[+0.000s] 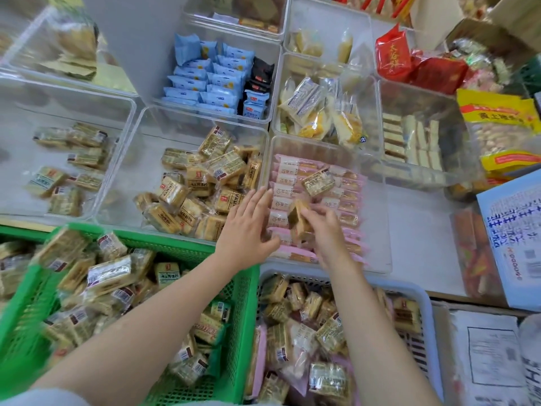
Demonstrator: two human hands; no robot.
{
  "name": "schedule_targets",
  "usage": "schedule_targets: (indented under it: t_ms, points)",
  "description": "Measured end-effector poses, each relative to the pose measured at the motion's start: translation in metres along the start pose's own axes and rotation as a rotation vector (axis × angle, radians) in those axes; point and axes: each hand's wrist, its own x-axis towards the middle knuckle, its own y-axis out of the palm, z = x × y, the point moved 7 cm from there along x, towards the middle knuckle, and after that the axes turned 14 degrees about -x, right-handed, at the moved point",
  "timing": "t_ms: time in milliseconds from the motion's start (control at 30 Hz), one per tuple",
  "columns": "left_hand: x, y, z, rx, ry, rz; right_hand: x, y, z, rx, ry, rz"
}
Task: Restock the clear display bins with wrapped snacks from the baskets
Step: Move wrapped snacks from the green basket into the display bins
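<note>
R hand [328,230] pinches 1 tan wrapped snack [298,219] at frame center, over the clear bin [377,230] w/ pink packs. L hand [248,227] just beside it, fingers straight, holding nothing. Green basket [246,288] lower left, pale basket [421,291] lower right, both w/ snacks.

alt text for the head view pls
Right hand holds a tan wrapped snack over a clear bin of pink wrapped snacks; left hand hovers open beside it. A green basket of snacks sits below.

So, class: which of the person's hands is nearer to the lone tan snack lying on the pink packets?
Right. The right hand lies just below the tan snack; the left hand sits farther off, down-left at the bin's edge.
</note>
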Motion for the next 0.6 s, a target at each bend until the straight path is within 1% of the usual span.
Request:
schedule_targets:
  t_ms: [33, 100, 167, 200, 233, 300, 400, 433, 500, 600]
  points:
    - [-0.006, -0.004, -0.003, -0.063, 0.029, -0.006, -0.004, 0.007, -0.002, 0.167, 0.029, 0.043]
    - [-0.025, -0.011, -0.011, -0.168, 0.071, -0.011, -0.008, 0.020, 0.001, 0.381, 0.042, 0.097]
    - [-0.045, -0.019, -0.017, -0.263, 0.083, -0.047, -0.015, 0.039, 0.007, 0.438, 0.045, 0.168]
    - [-0.052, -0.024, -0.016, -0.300, 0.074, -0.083, -0.019, 0.051, 0.009, 0.417, 0.052, 0.213]
    - [-0.058, -0.030, -0.014, -0.323, 0.052, -0.126, -0.024, 0.064, 0.012, 0.383, 0.058, 0.259]
    - [-0.065, -0.047, 0.001, -0.316, -0.008, -0.216, -0.028, 0.086, 0.014, 0.210, 0.048, 0.302]
    - [-0.066, -0.078, 0.030, -0.279, -0.062, -0.295, -0.026, 0.101, 0.021, -0.236, -0.070, 0.239]
    - [-0.064, -0.087, 0.039, -0.270, -0.053, -0.315, -0.025, 0.103, 0.025, -0.333, -0.109, 0.205]
    - [-0.059, -0.105, 0.052, -0.238, -0.012, -0.384, -0.022, 0.105, 0.030, -0.387, -0.123, 0.158]
    - [-0.052, -0.123, 0.063, -0.142, 0.045, -0.550, -0.019, 0.101, 0.034, -0.372, -0.103, 0.121]
